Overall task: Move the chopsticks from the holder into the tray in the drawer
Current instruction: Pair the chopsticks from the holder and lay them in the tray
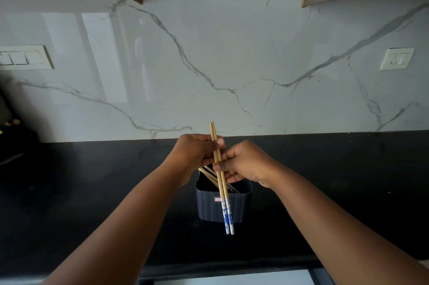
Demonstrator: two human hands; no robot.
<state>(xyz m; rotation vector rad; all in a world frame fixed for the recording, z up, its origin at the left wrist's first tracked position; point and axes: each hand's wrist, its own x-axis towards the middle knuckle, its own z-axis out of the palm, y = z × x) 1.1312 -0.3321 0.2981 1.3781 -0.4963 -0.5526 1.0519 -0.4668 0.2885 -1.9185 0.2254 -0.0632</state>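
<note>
both hands, left hand point(195, 152) and right hand point(243, 164), pinch a pair of chopsticks point(220, 178) mid-shaft above the holder point(222, 206) on the worktop point(92, 192); more remain inside. light, stiff, smooth sticks likely slip apart, so grip them together near the middle.

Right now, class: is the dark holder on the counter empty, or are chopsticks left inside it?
Not empty. The holder has several chopsticks leaning inside.

A pair of pale wooden chopsticks point(219, 168) with blue-and-white patterned near ends is held side by side, nearly upright, above a dark ribbed holder point(222, 206) on the black counter, where more chopsticks point(210, 175) lean leftward inside.
</note>
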